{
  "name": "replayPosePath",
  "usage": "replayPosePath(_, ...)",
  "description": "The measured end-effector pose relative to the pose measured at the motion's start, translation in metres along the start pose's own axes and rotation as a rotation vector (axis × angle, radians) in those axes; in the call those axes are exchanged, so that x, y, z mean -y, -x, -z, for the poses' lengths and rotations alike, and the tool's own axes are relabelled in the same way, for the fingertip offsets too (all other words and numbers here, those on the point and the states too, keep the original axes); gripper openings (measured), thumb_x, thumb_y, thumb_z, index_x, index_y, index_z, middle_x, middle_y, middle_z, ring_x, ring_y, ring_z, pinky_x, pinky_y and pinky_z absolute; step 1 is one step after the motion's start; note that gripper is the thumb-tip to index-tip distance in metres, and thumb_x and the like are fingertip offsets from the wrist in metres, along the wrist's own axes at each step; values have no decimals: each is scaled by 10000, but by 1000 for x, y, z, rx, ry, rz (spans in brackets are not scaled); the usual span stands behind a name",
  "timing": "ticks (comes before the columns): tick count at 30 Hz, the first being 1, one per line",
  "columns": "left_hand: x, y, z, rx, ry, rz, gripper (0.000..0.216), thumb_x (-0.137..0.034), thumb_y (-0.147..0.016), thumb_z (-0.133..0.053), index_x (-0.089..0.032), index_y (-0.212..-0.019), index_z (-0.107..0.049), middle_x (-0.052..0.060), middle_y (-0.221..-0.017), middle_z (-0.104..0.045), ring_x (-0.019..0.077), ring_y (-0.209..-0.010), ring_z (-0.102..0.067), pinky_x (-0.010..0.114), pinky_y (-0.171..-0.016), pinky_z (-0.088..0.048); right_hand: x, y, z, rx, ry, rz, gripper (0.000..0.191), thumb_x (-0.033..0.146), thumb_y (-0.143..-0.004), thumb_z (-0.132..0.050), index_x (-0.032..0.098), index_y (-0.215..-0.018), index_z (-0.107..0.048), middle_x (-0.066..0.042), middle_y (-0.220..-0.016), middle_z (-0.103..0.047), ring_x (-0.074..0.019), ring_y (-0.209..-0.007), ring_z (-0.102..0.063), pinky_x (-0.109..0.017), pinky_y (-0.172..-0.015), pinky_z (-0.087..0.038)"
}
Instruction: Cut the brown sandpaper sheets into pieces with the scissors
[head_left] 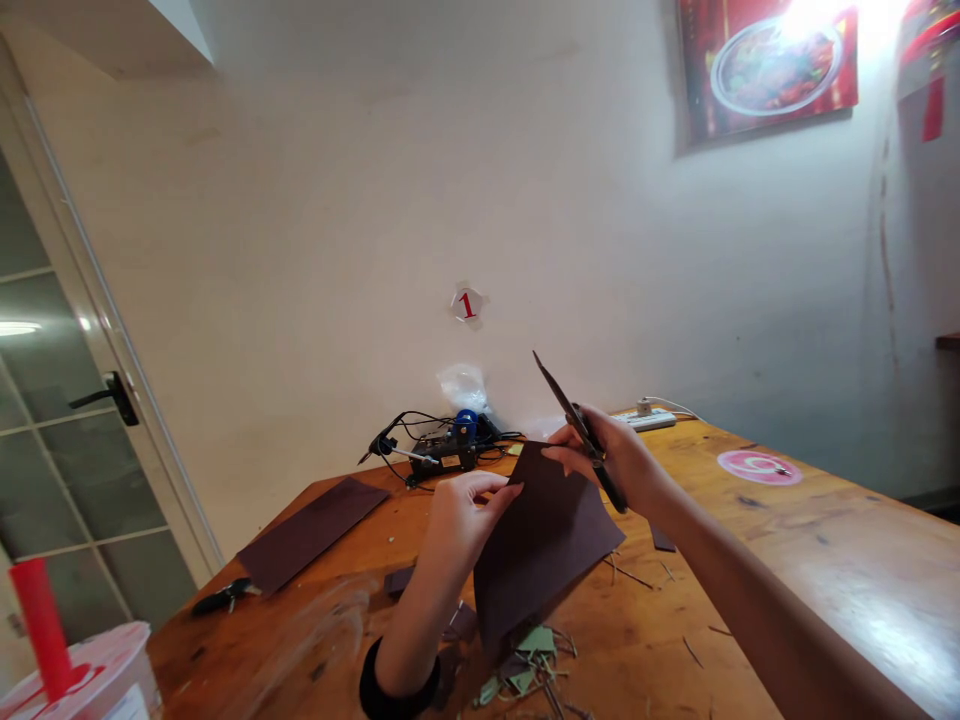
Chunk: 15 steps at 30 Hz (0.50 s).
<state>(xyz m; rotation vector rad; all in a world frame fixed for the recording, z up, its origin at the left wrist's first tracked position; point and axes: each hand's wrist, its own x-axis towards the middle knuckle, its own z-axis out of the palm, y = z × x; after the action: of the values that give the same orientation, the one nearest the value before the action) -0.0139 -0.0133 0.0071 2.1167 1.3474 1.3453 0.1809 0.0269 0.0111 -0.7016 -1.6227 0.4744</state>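
Note:
A dark purple-brown sheet of paper (551, 535) hangs tilted above the wooden table, held at its upper edge. My left hand (472, 505) pinches the left part of that edge between thumb and fingers. Wrapped in my right hand (604, 455) is a pair of dark scissors (559, 385), blades pointing up and to the left, away from the paper. The right thumb and fingertips also touch the sheet's top edge. Below the sheet lie green and dark paper scraps (536, 640) and thin cut strips.
Another dark sheet (311, 530) lies on the table (795, 560) at left, beside a black-handled tool (225, 595). Black equipment with cables (442, 450) stands against the wall. A power strip (652, 418) is at the back, and a cup with a red straw (82, 675) at lower left.

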Motion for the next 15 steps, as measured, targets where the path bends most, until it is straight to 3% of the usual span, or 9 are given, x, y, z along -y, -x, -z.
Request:
replayPosePath(8,1,0,2,64,-62,-47,272,-438,-827,-613,-227,-721,-749,42,-819,-769,243,-794,-686,307,-717,-471,3,0,1,8,20,-29,319,491,-656,-716,218,-686,-554,11,-522,-581,-137,-458,-494,-310,-482,-447)
replayPosePath(15,-7,1,4,58,-98,30,253,-422,-813,-634,-206,-767,-757,58,-837,-761,250,-825,-676,318,-738,-459,-2,1,0,14,44,5,242,411,-683,-696,218,-705,-552,1,-560,-594,-161,-517,-538,-320,-542,-475)
